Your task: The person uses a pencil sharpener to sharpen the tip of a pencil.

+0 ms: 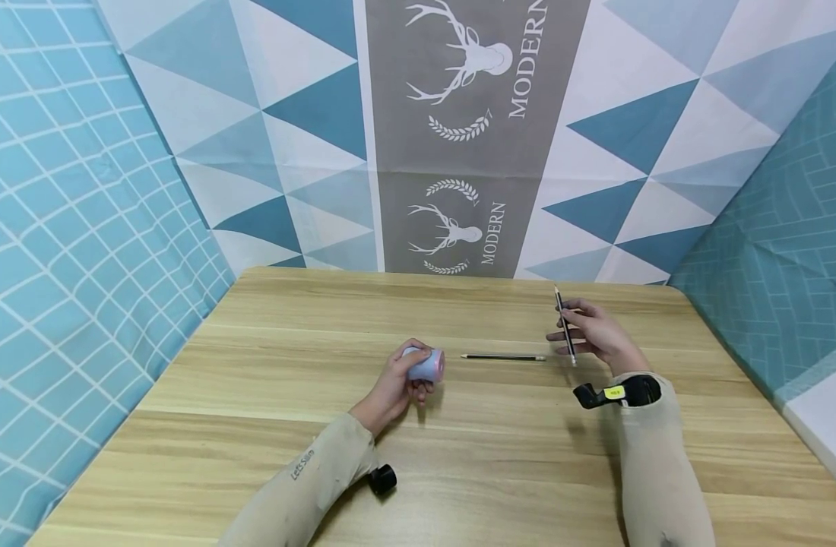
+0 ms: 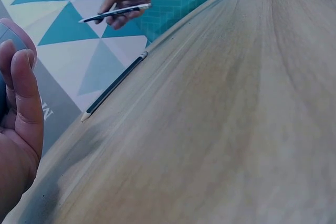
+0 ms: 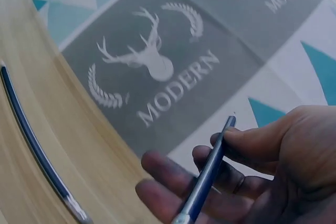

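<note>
My left hand (image 1: 388, 385) grips a small light-blue cylinder (image 1: 421, 368) with a pink end, held on its side with the pink end facing right. At the left wrist view's edge, only part of this cylinder (image 2: 14, 35) shows behind the fingers. To the right, my right hand (image 1: 606, 339) pinches a dark pencil (image 1: 565, 328) between thumb and fingers, its pale point up and away from me. Other fingers of that hand spread loosely below the pencil in the right wrist view. A second dark pencil (image 1: 503, 357) lies on the table between the hands, point to the left.
The wood-grain table (image 1: 308, 304) ends at a patterned cloth backdrop (image 1: 459, 152). Blue tiled-pattern cloth (image 1: 69, 228) hangs along the left side. A white box-like edge (image 1: 824, 425) borders the table at the right.
</note>
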A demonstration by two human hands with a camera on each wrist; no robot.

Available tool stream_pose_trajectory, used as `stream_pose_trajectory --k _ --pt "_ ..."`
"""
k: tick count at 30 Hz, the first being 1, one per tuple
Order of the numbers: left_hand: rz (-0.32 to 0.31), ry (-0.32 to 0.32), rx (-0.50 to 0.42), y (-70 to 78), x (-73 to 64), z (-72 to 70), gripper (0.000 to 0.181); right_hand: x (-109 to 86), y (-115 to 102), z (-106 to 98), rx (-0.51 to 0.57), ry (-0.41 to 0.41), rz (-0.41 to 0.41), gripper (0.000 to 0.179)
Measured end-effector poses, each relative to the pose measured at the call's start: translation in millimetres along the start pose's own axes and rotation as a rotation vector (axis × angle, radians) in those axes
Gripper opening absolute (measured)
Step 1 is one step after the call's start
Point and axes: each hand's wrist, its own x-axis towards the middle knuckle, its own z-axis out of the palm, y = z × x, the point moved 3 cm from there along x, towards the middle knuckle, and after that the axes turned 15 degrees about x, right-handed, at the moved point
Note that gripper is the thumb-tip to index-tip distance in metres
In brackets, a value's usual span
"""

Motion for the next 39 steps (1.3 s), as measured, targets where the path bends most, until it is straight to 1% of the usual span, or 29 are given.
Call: stream_pose_trajectory --k 5,10,14,17,21,23,29,35,39 --pt "0.002 0.002 0.002 -0.3 0.1 0.2 0.005 -0.4 9 -19 -0.111 0.063 0.015 0.046" --pt "-0.001 -0.002 0.001 -0.5 -0.1 0.1 0.005 -2.0 18 -32 -0.174 0.116 0.067 0.045" --pt "-0.004 -0.003 0.013 -0.7 -0.3 -0.2 0.005 -0.4 26 -38 -0.192 0.125 0.120 0.043" --pt "-0.005 -0.003 0.015 -0.8 -0.4 -0.2 0.005 1.8 31 -40 -0.181 0.128 0.148 0.041" --pt "0.000 -0.009 0.006 -0.8 0.0 0.1 0.004 3.7 36 -40 -0.185 0.149 0.170 0.043" --pt "0.003 -0.012 0.002 -0.7 0.1 0.2 0.004 4.5 37 -40 -0.205 0.164 0.178 0.045" --pt "-0.004 -0.010 0.009 -0.3 -0.3 0.7 0.005 6.5 39 -37 -0.315 0.203 0.174 0.042" --pt "-0.008 -0.005 0.015 0.6 -0.9 0.9 0.005 8.4 38 -32 -0.453 0.231 0.133 0.039" --pt "-0.013 -0.004 0.021 0.7 -1.0 0.9 0.004 7.9 37 -28 -0.484 0.270 0.100 0.036"
